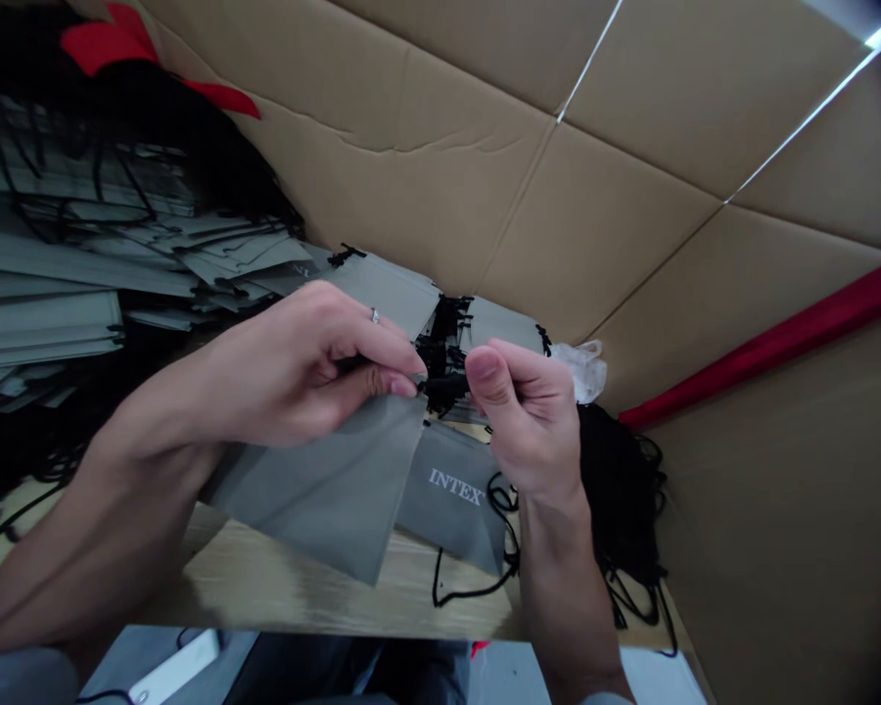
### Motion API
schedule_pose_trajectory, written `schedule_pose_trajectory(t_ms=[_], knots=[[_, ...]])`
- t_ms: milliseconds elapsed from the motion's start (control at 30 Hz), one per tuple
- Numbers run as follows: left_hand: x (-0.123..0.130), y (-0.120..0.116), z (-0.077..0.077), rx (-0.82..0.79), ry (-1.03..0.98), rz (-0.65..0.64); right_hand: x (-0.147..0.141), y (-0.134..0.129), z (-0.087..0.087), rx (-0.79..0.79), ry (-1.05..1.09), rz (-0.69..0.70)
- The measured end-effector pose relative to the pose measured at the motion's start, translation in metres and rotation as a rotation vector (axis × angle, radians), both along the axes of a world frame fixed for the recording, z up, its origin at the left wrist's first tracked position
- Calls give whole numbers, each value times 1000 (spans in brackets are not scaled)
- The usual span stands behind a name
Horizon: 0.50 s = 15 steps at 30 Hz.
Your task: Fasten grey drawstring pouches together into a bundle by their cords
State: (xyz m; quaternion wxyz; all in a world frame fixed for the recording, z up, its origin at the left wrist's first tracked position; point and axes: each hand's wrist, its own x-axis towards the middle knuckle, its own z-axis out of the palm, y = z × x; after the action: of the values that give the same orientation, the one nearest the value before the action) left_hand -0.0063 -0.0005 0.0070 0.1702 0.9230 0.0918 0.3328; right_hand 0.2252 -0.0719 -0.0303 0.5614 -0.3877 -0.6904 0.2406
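Grey fabric pouch [323, 485] (flat, soft) pinched by left hand [294, 367] and right hand [529, 411] fingers.

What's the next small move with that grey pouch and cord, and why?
Probably draw the black cord sideways with the right hand while the left hand holds the grey pouch steady. Both hands pinch at the pouch's top edge, the cord bunched between them, and the pouch hangs over the wooden table, so that end looks unfinished.
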Motion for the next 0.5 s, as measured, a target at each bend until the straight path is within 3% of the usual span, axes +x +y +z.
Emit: schedule_pose_trajectory(t_ms=[133,367,500], knots=[[-4,1,-2,-38,-15,7,2,6,-5,-42,94,112],[-8,10,-9,-58,-56,43,18,6,4,-4,-65,52],[-6,10,-7,-46,10,70,20,1,4,15,-110,150]])
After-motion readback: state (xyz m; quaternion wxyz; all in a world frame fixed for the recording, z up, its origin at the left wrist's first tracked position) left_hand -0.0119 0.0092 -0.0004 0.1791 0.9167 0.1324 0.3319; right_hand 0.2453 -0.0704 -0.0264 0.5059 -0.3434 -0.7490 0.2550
